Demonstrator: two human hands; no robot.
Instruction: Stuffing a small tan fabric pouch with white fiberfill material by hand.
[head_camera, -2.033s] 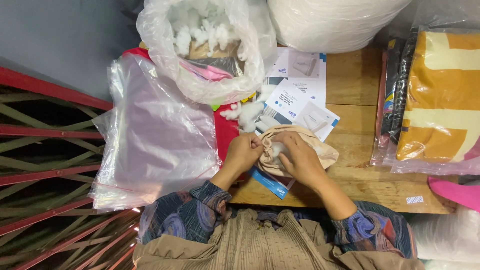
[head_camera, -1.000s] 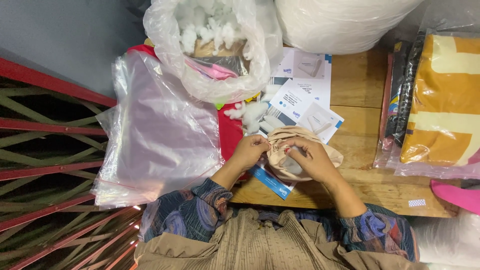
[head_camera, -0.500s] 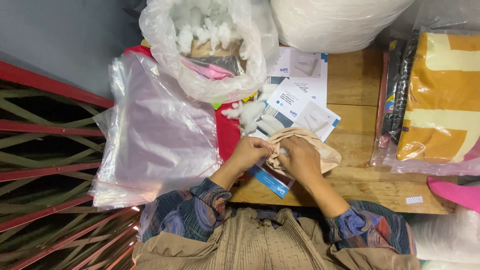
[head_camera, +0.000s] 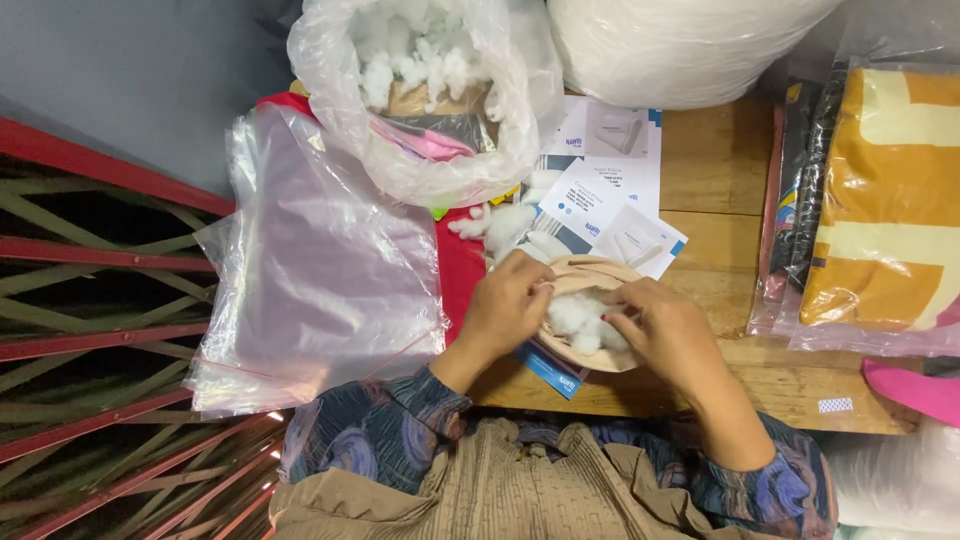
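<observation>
Head view shows the left hand (head_camera: 507, 303) and right hand (head_camera: 672, 332) pinching opposite rims of a beige fabric pouch (head_camera: 590, 275), spreading it over white stuffing (head_camera: 587, 318) on the worktop (head_camera: 715, 170).

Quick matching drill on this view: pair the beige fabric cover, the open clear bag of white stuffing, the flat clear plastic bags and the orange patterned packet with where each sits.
Things:
1. beige fabric cover
2. open clear bag of white stuffing
3. flat clear plastic bags
4. orange patterned packet

Places:
A. far right of the wooden table
B. between left hand and right hand
C. top centre, behind the hands
D. left, hanging over the table edge

Pairs: 1-B, 2-C, 3-D, 4-A
</observation>
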